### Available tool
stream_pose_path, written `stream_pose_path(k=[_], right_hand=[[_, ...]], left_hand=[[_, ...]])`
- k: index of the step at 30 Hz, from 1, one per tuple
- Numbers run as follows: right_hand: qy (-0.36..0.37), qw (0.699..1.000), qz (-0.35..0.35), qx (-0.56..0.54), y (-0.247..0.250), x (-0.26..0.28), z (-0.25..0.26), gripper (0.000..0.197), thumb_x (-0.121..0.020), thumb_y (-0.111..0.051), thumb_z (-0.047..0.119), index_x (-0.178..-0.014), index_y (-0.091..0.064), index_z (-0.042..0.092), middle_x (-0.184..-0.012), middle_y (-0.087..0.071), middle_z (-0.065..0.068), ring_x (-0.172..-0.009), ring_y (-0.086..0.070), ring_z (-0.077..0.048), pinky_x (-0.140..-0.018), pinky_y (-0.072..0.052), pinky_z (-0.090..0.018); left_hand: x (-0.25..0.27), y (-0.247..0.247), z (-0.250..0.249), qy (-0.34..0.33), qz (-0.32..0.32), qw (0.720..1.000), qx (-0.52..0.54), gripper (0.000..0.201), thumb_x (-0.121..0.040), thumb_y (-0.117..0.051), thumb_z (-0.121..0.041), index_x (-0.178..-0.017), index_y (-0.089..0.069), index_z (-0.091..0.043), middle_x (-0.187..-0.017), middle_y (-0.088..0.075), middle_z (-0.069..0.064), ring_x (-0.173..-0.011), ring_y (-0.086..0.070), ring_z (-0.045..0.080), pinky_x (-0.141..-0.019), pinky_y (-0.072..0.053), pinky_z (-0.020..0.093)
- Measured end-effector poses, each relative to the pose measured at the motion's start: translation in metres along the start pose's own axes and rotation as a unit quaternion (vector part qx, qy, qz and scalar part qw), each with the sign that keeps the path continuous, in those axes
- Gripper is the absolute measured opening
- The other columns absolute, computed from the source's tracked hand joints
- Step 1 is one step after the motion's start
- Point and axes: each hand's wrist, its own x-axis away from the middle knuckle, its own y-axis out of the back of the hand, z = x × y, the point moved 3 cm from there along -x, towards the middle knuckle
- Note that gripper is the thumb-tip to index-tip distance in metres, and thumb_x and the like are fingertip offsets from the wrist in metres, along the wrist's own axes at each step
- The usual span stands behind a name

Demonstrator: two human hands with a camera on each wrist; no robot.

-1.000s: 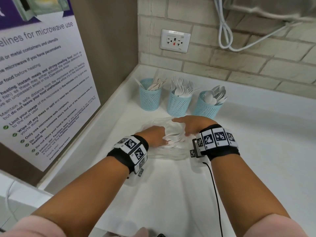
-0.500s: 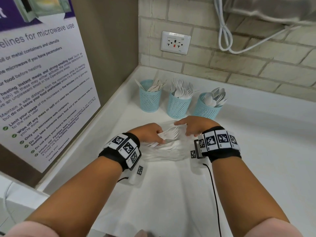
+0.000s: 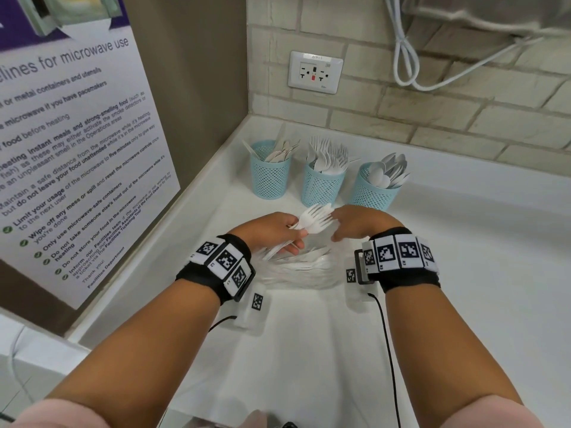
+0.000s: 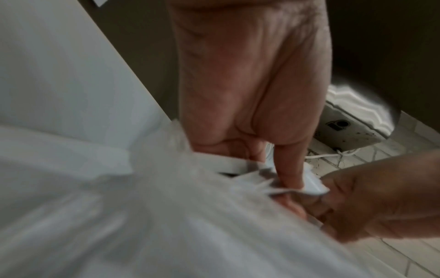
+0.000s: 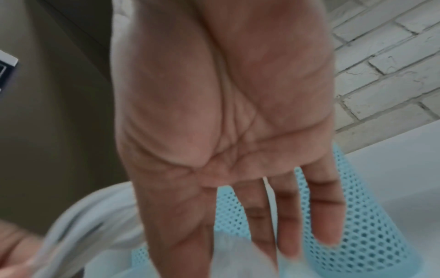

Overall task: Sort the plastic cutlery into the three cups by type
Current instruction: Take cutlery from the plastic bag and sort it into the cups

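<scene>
Left hand lifts a bunch of forks at frame centre

The left hand (image 3: 272, 233) grips the white forks (image 3: 315, 219) by their handles, tines pointing right toward the flat, empty right hand (image 3: 358, 223), below the three blue cups (image 3: 321, 188).

White counter (image 3: 463, 273), brick wall (image 3: 448, 125), outlet (image 3: 315, 72), perhaps a microwave poster (image 3: 71, 143)

White plastic forks (image 3: 316, 219), light blue mesh cups (image 3: 321, 187), black wristbands (image 3: 213, 267) with black-and-white square markers

Office pantry | microwave-use poster (image 3: 71, 143) (Facilities Department) | outlet (image 3: 315, 72)
</scene>
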Motion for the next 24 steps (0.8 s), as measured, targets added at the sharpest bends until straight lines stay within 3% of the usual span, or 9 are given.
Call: stream_pose_path(k=[3,6,8,11,15,19,24], right_hand=[[0.044,0.991,0.004,-0.126,0.013,0.001,0.002,0.066,-0.083,-0.068,0.012,-0.141,-0.036,0.019,-0.133,-0.051,-0.006,-0.118,-0.05,-0.022,-0.097,-0.04,-0.031],[0.084,0.918,0.045,-0.386,0.018,0.005,0.009,0.046,-0.086,-0.066,0.018,-0.125,-0.043,0.022,-0.097,-0.062,-0.003,-0.084,-0.061,-0.014,-0.076,-0.051,-0.024],[0.09,0.895,0.012,-0.437,0.019,0.003,0.014,0.041,-0.088,-0.063,0.028,-0.123,-0.046,0.015,-0.088,-0.062,-0.006,-0.069,-0.06,-0.012,-0.062,-0.053,-0.019],[0.091,0.895,-0.056,-0.434,0.015,-0.005,0.02,0.036,-0.087,-0.064,0.031,-0.115,-0.052,0.01,-0.077,-0.061,-0.004,-0.06,-0.056,-0.01,-0.054,-0.05,-0.017],[0.091,0.869,-0.067,-0.481,0.009,-0.01,0.021,0.015,-0.088,-0.064,0.015,-0.099,-0.056,0.009,-0.072,-0.059,-0.005,-0.057,-0.055,-0.01,-0.052,-0.05,-0.016],[0.098,0.836,-0.049,-0.537,0.007,-0.011,0.019,0.04,-0.089,-0.059,0.004,-0.126,-0.045,0.007,-0.079,-0.059,-0.007,-0.065,-0.057,-0.014,-0.056,-0.053,-0.016],[0.104,0.818,-0.048,-0.564,0.006,-0.011,0.02,0.052,-0.089,-0.057,-0.001,-0.137,-0.039,0.006,-0.083,-0.061,-0.009,-0.07,-0.06,-0.015,-0.058,-0.054,-0.016]], left_hand=[[-0.002,0.002,-0.006,-0.014,-0.029,0.998,0.051,0.009,-0.095,-0.053,-0.021,-0.102,-0.051,-0.015,-0.075,-0.055,-0.001,-0.06,-0.05,0.008,-0.049,-0.043,0.014],[-0.006,0.004,-0.01,-0.036,-0.053,0.994,0.091,0.013,-0.093,-0.057,-0.022,-0.104,-0.051,-0.019,-0.071,-0.051,-0.002,-0.056,-0.043,0.008,-0.048,-0.037,0.018],[-0.008,0.004,-0.011,-0.051,-0.069,0.992,0.088,0.018,-0.092,-0.059,-0.024,-0.107,-0.052,-0.018,-0.071,-0.052,-0.002,-0.057,-0.044,0.008,-0.05,-0.037,0.019],[-0.008,0.003,-0.014,-0.068,-0.093,0.991,0.071,0.023,-0.091,-0.06,-0.026,-0.109,-0.054,-0.014,-0.072,-0.053,-0.002,-0.058,-0.045,0.009,-0.053,-0.038,0.021],[-0.007,0.0,-0.014,-0.065,-0.088,0.99,0.092,0.021,-0.093,-0.055,-0.031,-0.105,-0.053,-0.014,-0.074,-0.051,-0.002,-0.059,-0.044,0.008,-0.052,-0.037,0.02],[-0.004,0.002,-0.011,-0.044,-0.088,0.982,0.163,0.022,-0.097,-0.047,-0.033,-0.099,-0.055,-0.013,-0.076,-0.053,-0.001,-0.06,-0.045,0.008,-0.053,-0.038,0.019],[0.0,0.003,-0.009,-0.056,-0.109,0.975,0.184,0.016,-0.099,-0.045,-0.026,-0.1,-0.058,-0.017,-0.078,-0.058,-0.002,-0.06,-0.05,0.006,-0.054,-0.04,0.02]])
